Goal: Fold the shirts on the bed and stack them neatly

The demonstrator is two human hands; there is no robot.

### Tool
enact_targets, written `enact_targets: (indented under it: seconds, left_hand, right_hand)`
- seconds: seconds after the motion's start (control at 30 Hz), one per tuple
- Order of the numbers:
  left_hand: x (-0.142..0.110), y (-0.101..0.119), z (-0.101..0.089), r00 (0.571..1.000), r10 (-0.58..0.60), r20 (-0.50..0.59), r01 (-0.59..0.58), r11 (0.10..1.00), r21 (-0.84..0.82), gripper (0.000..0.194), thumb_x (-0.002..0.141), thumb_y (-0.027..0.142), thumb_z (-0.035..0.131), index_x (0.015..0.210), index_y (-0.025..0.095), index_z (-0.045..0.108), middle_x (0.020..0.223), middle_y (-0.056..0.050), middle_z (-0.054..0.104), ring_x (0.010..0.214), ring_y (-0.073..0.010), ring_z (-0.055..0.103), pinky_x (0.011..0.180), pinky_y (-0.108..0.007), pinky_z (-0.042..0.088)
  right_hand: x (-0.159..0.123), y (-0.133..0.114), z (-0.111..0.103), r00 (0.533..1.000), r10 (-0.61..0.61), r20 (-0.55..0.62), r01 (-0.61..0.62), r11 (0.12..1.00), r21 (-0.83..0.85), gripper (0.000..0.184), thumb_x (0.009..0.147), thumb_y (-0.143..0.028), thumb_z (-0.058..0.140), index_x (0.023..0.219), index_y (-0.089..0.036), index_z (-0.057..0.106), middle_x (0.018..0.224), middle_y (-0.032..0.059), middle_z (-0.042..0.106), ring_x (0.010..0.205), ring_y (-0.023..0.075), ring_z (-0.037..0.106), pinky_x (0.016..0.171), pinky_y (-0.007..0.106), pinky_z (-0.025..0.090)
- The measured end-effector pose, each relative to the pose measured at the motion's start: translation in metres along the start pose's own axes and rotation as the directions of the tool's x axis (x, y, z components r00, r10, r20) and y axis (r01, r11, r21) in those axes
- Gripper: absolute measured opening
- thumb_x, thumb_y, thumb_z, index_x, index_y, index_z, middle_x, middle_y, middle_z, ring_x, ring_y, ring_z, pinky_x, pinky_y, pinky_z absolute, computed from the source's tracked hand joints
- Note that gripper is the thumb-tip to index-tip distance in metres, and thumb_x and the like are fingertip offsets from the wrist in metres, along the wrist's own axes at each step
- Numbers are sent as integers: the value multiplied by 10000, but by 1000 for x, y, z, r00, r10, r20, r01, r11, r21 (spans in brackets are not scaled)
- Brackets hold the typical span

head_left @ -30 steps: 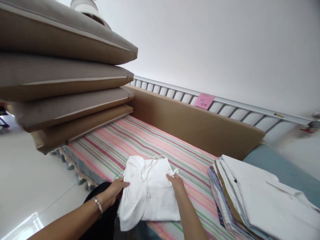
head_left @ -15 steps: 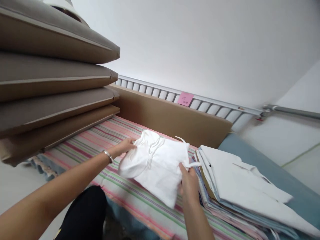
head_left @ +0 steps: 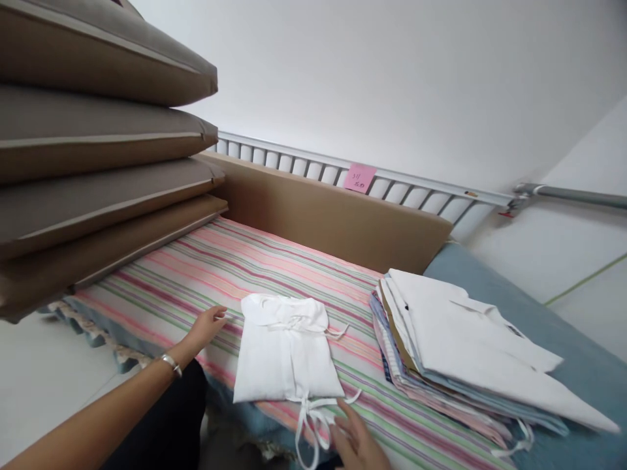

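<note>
A folded white garment with white drawstrings lies flat on the striped bed cover. My left hand, a silver bracelet on its wrist, rests on the cover just left of the garment with its fingers stretched out, holding nothing. My right hand is at the bed's near edge, fingers apart, touching the loose white strings that trail from the garment's near end.
A pile of folded clothes, a white shirt on top, lies to the right. Stacked brown cushions overhang the left side. A brown board and a white rail with a pink note run along the wall.
Half a second ago both hands held the white garment in the air, turning it. Now it lies flat on the cover with its strings toward me, and both hands have let go.
</note>
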State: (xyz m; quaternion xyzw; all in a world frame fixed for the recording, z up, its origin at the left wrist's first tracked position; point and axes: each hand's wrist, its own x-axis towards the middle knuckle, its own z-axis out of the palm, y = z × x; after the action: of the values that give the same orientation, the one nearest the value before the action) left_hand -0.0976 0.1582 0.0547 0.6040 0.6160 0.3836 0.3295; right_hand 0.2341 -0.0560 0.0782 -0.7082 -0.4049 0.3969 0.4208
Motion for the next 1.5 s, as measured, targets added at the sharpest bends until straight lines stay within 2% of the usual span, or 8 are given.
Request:
enact_targets:
  seconds: [0.13, 0.33, 0.57, 0.8, 1.07, 1.3, 1.4, 1.5]
  left_hand:
    - [-14, 0, -7, 1000, 13, -26, -13, 1000, 26, 378, 706, 304, 504, 1010, 117, 629, 876, -84, 697, 835, -209, 648, 761, -312, 505]
    - [0, 40, -6, 993, 109, -38, -98, 971, 219, 320, 772, 251, 468, 1001, 106, 639, 895, -97, 686, 785, -192, 625, 733, -304, 474]
    - [50, 77, 38, 963, 265, 51, -259, 857, 445, 256, 773, 171, 489, 956, 120, 660, 950, -136, 636, 952, -235, 565, 861, -344, 413]
    - [80, 79, 69, 939, 274, 207, -343, 778, 526, 121, 692, 127, 554, 679, 149, 672, 778, -123, 627, 860, -253, 564, 747, -333, 419]
    - [56, 111, 54, 809, 538, 237, -582, 676, 451, 168, 793, 139, 455, 682, 170, 578, 737, -61, 580, 750, -193, 510, 710, -326, 371]
    - [38, 123, 41, 733, 490, 471, -652, 703, 284, 168, 842, 171, 415, 768, 183, 565, 713, -22, 580, 721, -166, 507, 732, -324, 344]
    - [35, 123, 37, 690, 486, 536, -669, 711, 216, 160, 851, 188, 404, 784, 187, 549, 732, -21, 578, 732, -165, 508, 731, -311, 345]
    - [36, 121, 38, 708, 434, 557, -626, 751, 211, 160, 860, 220, 387, 783, 192, 525, 728, -24, 574, 738, -174, 518, 700, -295, 350]
  right_hand:
    - [6, -29, -6, 986, -158, 58, 159, 987, -12, 567, 674, -562, 546, 1106, -203, 623, 1056, 122, 673, 978, 257, 633, 841, 345, 502]
    - [41, -39, -10, 988, -135, 69, 138, 990, -39, 553, 641, -557, 590, 1052, -191, 646, 1020, 109, 689, 977, 269, 635, 854, 351, 501]
    - [77, -41, 1, 996, -86, 10, 87, 995, -47, 589, 651, -600, 554, 1055, -180, 639, 1032, 110, 685, 917, 264, 658, 762, 310, 524]
    - [122, -91, 9, 977, -172, -128, 138, 962, -237, 451, 689, -498, 494, 975, -190, 658, 993, 88, 695, 898, 253, 652, 805, 346, 496]
    - [200, -95, 25, 922, -356, -149, 241, 833, -498, 462, 749, -344, 469, 1133, -125, 604, 1174, 145, 611, 1091, 275, 564, 939, 418, 433]
    - [242, -77, 50, 930, -366, -40, 293, 801, -522, 534, 731, -236, 498, 1256, -144, 512, 1392, 135, 423, 1305, 245, 361, 1077, 413, 303]
    - [249, -72, 52, 923, -379, -67, 292, 802, -522, 401, 739, -259, 509, 1108, -137, 609, 1326, 158, 490, 1265, 262, 412, 1062, 422, 315]
    - [244, -72, 51, 861, -489, -139, 362, 781, -508, 260, 787, -318, 471, 912, -167, 642, 1198, 142, 588, 1181, 254, 489, 1025, 421, 346]
